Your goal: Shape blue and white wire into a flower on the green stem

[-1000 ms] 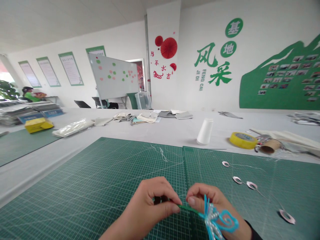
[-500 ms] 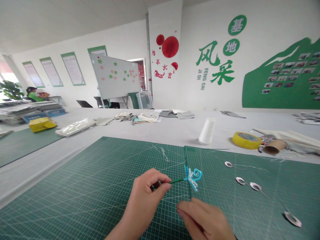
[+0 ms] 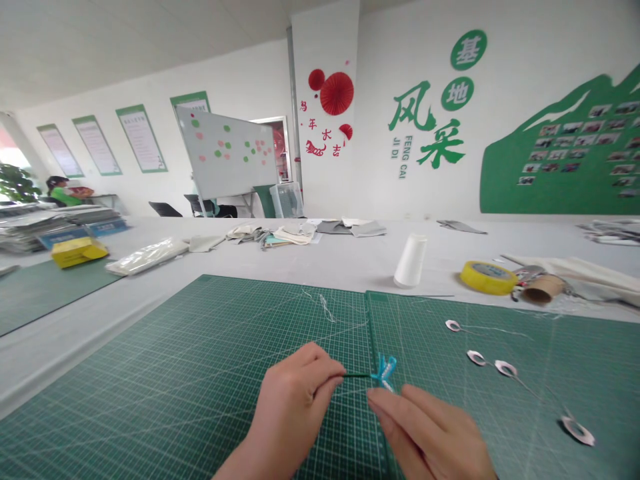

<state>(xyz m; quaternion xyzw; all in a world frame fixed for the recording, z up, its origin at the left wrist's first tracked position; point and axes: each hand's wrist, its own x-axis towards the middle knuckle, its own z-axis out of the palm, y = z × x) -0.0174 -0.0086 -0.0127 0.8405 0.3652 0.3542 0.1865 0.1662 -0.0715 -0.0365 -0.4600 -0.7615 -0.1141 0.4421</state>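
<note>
**Left hand pinches the green stem of a blue ornament above the cutting mats**

In the head view, the left hand (image 3: 296, 393), at the lower centre of the frame, has its thumb and fingers closed on one end of a thin green stem (image 3: 357, 375). The stem runs nearly level towards the right of the frame, ending in a small blue ornament (image 3: 384, 375) with pale beads. The right hand (image 3: 436, 430), at the lower right of centre, has its fingertips near the lower side of the ornament; whether they touch it or grip anything cannot be told.

Beneath the hands, two green cutting mats (image 3: 225, 373) meet edge to edge on a pale table (image 3: 345, 257). Loose white thread (image 3: 326, 308) lies towards the far edge of the left one. Four small pale ovals (image 3: 506, 369), some with thin wires or threads, lie on the mat at the right of the frame.

Beyond the mats, a white cone (image 3: 411, 261) stands upright. Right of it are a yellow tape roll (image 3: 489, 277) and a brown cardboard tube (image 3: 543, 289). Fabric scraps (image 3: 295, 233) lie along the far side, with a clear plastic packet (image 3: 147, 257) and a yellow box (image 3: 79, 251) farther left. A person in green (image 3: 65, 192) sits at the far left of the frame.
</note>
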